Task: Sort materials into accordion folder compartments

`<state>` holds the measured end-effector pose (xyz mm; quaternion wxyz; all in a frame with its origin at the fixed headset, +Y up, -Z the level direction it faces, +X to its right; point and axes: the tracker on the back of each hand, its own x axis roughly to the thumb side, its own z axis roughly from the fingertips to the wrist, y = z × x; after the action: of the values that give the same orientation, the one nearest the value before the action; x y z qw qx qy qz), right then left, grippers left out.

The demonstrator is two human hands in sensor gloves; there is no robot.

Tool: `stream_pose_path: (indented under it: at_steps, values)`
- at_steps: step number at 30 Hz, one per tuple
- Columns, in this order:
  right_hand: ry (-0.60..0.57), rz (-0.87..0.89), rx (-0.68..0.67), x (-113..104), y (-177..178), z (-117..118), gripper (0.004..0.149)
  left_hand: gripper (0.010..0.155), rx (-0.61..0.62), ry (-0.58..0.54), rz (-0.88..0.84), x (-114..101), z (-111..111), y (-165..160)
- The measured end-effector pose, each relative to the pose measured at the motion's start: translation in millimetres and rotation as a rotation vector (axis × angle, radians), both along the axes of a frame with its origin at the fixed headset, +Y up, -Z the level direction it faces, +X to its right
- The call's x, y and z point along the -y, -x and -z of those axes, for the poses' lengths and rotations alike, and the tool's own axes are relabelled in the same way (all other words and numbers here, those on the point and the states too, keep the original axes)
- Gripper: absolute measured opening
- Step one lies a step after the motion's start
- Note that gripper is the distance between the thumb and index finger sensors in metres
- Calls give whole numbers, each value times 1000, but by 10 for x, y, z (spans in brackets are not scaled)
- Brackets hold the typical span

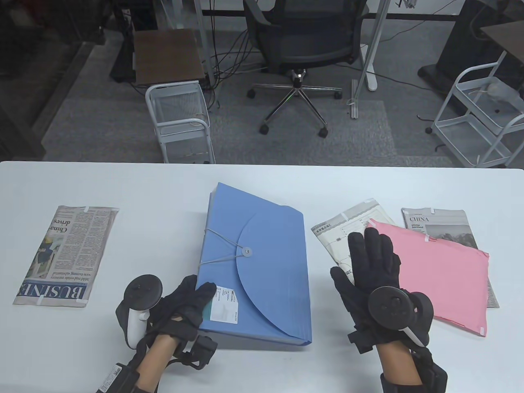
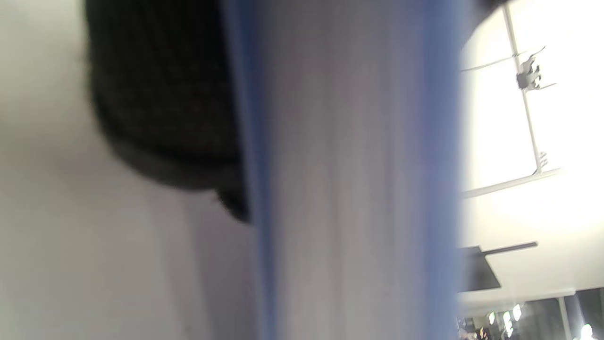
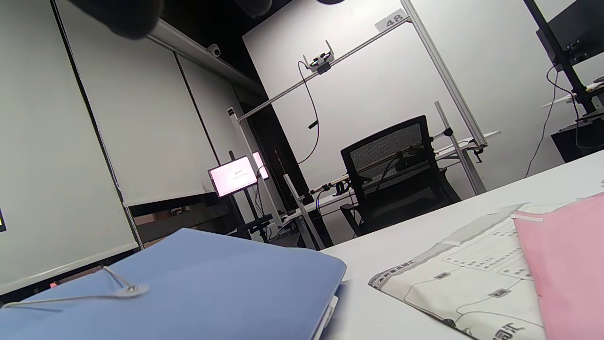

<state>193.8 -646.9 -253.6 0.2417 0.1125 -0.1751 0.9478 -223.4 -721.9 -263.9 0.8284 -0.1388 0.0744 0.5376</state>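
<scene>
The blue accordion folder (image 1: 256, 262) lies flat at the middle of the white table (image 1: 262, 180), flap down and the elastic cord looped round its button (image 1: 247, 251), so nothing can go in yet. The left hand (image 1: 184, 305) rests its fingers on the folder's near left corner, beside the white label (image 1: 224, 308); it presses there and does not clasp, and the left wrist view shows only a blurred blue edge with a dark glove against it. The right hand (image 1: 370, 266) hangs spread and flat over the papers to the right, its grip wide and holding nothing; whether the palm touches the sheets cannot be told.

The folder looks like thin, smooth plastic with a thick pleated body: light, springy, likely to skate on the table unless one hand pins it. The cord is the place to start, lifted off the button, then the flap raised by its curved edge.

The materials look soft and floppy. The pink envelope (image 1: 440, 274) lies over a folded newspaper (image 1: 440, 225) headed CHINA, and partly over a printed white sheet (image 1: 348, 233); it probably has to come off first, taken at an edge. Another folded newspaper (image 1: 65, 254) sits well apart on the left. Beyond the table stand an office chair (image 1: 305, 41) and wire carts (image 1: 180, 118), clear of the work.
</scene>
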Motion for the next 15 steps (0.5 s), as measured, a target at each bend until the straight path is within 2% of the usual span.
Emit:
stream_pose_path:
  at_steps: [3, 7, 9, 15]
  values:
    - [0, -1, -7, 0, 11, 0, 75, 43, 15, 27, 92, 93, -6, 22]
    - [4, -17, -21, 16, 47, 1, 74, 48, 52, 126, 158, 143, 13, 49]
    - [10, -26, -32, 31, 77, 8, 74, 51, 111, 135, 337, 143, 43, 51]
    - [43, -63, -58, 109, 179, 31, 73, 58, 234, 165, 594, 174, 65, -66]
